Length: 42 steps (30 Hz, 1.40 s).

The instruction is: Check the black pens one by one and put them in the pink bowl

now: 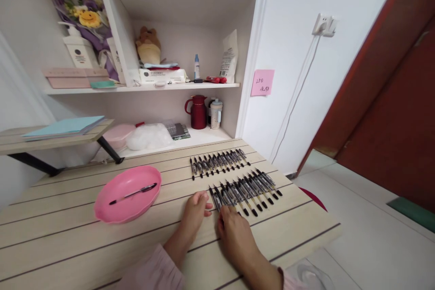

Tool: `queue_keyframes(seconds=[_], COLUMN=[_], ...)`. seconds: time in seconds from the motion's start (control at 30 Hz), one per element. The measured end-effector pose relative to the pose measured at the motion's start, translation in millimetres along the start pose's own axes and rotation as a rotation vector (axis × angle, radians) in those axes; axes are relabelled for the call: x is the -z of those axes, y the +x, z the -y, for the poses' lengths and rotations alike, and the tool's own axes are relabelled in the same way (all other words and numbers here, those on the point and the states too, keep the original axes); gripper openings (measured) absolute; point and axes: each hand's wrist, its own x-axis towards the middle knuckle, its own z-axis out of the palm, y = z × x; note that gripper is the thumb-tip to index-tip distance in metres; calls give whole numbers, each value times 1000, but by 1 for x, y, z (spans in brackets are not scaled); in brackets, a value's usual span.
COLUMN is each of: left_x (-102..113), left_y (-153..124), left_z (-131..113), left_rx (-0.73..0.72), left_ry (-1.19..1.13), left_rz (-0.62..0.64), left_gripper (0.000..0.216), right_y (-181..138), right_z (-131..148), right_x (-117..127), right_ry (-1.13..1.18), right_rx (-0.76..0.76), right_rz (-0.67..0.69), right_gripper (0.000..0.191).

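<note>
Several black-and-clear pens lie side by side in two rows on the wooden table: the far row (219, 161) and the near row (251, 189). My right hand (238, 233) is closed at the near row's left end, its fingertips on the lower end of the leftmost pen (215, 198), which they partly hide. Just left of that pen rests my left hand (195, 213), fingers loosely bent and apart, with nothing seen in them. To the left, a pink scalloped bowl (112, 186) holds a single pen (133, 193) lying at a slant.
A small raised stand (98, 131) with blue paper (66, 127) occupies the table's left back. Behind the table are white shelves (183, 88) with a red jug (198, 112), a cup (216, 114) and a plastic bag (149, 137). The table's right edge drops to the tiled floor (367, 217).
</note>
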Motion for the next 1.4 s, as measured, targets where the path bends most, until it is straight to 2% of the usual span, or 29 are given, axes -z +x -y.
queue_keyframes(seconds=[0.17, 0.33, 0.63, 1.07, 1.17, 1.27, 1.33, 1.4], left_x=[-1, -2, -2, 0, 16, 56, 94, 136], left_y=[-2, -4, -7, -5, 1, 10, 15, 19], left_z=[-2, -3, -6, -13, -28, -52, -71, -87], left_rx=[21, 37, 31, -42, -100, -192, -316, -344], left_ry=[-4, -2, 24, 44, 54, 126, 452, 891], left_rz=[11, 20, 62, 17, -41, -135, -234, -293], left_gripper=[24, 23, 30, 31, 32, 36, 36, 37], right_y=[-9, -16, -18, -41, -43, -44, -45, -45], right_z=[2, -5, -11, -12, -14, -16, -18, -19], right_x=[5, 4, 3, 0, -4, -7, -8, -9], right_ry=[0, -31, 4, 27, 30, 39, 42, 35], right_rx=[22, 9, -13, 95, 126, 152, 172, 191], right_rz=[-47, -23, -52, -120, -141, -158, -164, -172], right_gripper=[12, 10, 9, 10, 11, 12, 13, 14])
